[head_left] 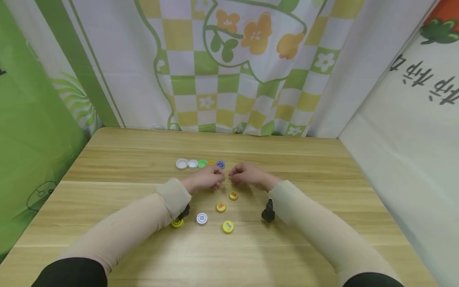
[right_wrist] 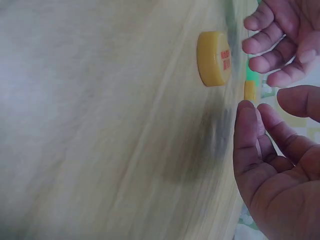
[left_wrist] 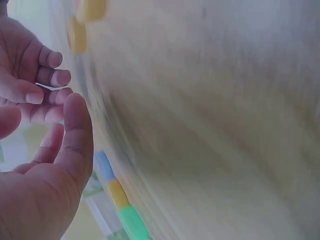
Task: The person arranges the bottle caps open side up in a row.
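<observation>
Bottle caps lie in a row on the wooden table: a large white cap (head_left: 181,164), a smaller white cap (head_left: 193,164), a green cap (head_left: 202,164), a yellow cap (head_left: 211,162) and a blue cap (head_left: 220,164). My left hand (head_left: 205,178) hovers just in front of the row's right end, fingers loosely bent, partly covering the yellow cap. Facing it across a small gap is my right hand (head_left: 252,175), fingers also loosely bent. Neither holds anything. An orange-yellow cap (right_wrist: 214,58) with red print lies nearer me, below the right hand.
Scattered closer to me are another orange-yellow cap (head_left: 220,207), a white cap with a blue mark (head_left: 202,219), a yellow cap (head_left: 227,227) and a yellow-green cap (head_left: 177,223) partly hidden by the left wrist. A patterned curtain (head_left: 251,91) hangs behind the table (head_left: 308,255).
</observation>
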Demonstrator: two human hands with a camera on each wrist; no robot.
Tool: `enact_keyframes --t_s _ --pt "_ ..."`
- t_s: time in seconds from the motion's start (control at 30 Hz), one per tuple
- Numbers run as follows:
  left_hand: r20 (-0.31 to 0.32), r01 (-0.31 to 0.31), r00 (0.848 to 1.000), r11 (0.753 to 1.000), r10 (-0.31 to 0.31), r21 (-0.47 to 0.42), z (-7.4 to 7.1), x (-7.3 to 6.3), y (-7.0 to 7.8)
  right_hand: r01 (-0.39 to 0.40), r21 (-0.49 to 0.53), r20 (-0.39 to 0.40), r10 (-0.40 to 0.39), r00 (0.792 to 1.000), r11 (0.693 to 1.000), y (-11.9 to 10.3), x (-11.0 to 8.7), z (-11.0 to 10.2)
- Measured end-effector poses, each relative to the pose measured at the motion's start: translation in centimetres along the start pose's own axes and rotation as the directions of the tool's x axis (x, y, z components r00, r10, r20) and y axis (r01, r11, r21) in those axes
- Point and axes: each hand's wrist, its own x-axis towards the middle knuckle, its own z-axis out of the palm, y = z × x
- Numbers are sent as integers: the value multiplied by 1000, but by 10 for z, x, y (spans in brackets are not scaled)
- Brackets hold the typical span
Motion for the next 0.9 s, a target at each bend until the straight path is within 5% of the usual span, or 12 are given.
enact_keyframes --t_s 0.3,0.67,0.9 --pt "13 -9 1000 1000 9 -5 21 -12 2 -8 -36 52 10 999 999 13 -20 -3" --pt "55 10 998 1000 -10 -11 25 -10 1 -83 -18 88 84 993 996 17 -30 5" --pt "22 25 999 1000 -25 -10 30 -7 0 -76 -8 73 76 994 997 17 -33 10"
